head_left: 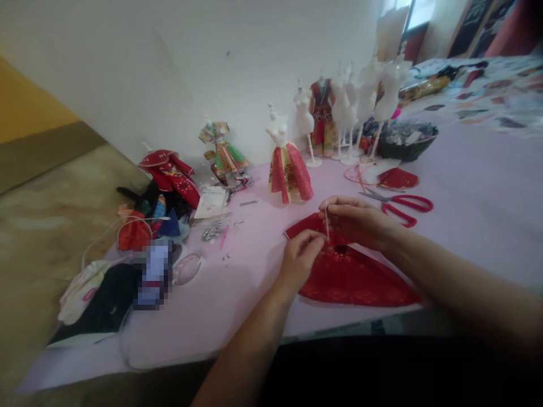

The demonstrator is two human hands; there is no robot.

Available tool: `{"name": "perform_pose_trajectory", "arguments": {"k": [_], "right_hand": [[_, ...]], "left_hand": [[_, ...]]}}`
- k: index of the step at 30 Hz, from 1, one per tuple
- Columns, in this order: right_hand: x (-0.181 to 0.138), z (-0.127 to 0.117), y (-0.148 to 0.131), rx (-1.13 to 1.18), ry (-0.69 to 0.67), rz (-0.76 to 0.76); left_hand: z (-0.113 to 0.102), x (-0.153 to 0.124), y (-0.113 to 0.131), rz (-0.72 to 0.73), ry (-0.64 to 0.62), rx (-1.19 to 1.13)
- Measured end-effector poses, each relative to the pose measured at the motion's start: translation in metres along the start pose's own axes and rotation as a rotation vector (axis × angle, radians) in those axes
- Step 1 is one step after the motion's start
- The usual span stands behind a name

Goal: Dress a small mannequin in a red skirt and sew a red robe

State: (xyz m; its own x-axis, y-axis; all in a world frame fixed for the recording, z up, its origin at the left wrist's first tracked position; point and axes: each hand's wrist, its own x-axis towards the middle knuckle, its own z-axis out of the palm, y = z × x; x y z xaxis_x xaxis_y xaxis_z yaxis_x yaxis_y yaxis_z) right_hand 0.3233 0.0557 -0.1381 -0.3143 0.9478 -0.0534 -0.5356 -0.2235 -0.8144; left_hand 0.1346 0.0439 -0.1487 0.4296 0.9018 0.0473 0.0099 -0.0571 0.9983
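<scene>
The limp, light red fabric skirt (356, 280) is best held at its edge, pinched closed by the left grip (299, 260), while the fragile bead strand (326, 221) is pinched by the right grip (354, 220).

Your exposure's fine: bright, flat, and soft overall. The main light looks like daylight from the window (419, 11) at top right, which clips to white. The wall (212, 68) reads pale and even, with no hard glare. Shadows under your left hand (299, 261) and right hand (354, 221) on the lilac table cover (237, 316) are faint and diffuse. Wide-angle distortion bends the table edge and stretches the corners. The far table (479, 96) hazes out at right, and the bottom edge drops nearly black. Fine detail is soft everywhere. A pixelated block (153, 274) sits left of centre.
</scene>
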Motion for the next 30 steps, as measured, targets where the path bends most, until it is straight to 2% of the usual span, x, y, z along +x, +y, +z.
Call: {"name": "perform_pose_trajectory", "arguments": {"k": [3, 8, 14, 18, 23, 30], "right_hand": [[0.002, 0.002, 0.003, 0.047, 0.008, 0.024], [0.005, 0.001, 0.005, 0.057, 0.035, -0.022], [0.002, -0.001, 0.005, 0.044, 0.041, -0.01], [-0.003, 0.0, -0.001, 0.008, 0.02, -0.038], [-0.01, 0.002, -0.013, -0.056, -0.02, 0.035], [-0.012, 0.003, -0.015, -0.196, -0.062, 0.11]], "left_hand": [[0.004, 0.002, 0.002, 0.001, -0.007, 0.019], [0.008, 0.001, 0.004, 0.007, -0.002, 0.061], [0.005, 0.001, 0.0, 0.012, 0.035, 0.151], [0.002, 0.002, -0.004, -0.008, 0.049, 0.115], [-0.003, 0.003, -0.007, -0.005, 0.107, 0.045], [-0.009, 0.005, -0.011, 0.048, 0.15, 0.101]]}}
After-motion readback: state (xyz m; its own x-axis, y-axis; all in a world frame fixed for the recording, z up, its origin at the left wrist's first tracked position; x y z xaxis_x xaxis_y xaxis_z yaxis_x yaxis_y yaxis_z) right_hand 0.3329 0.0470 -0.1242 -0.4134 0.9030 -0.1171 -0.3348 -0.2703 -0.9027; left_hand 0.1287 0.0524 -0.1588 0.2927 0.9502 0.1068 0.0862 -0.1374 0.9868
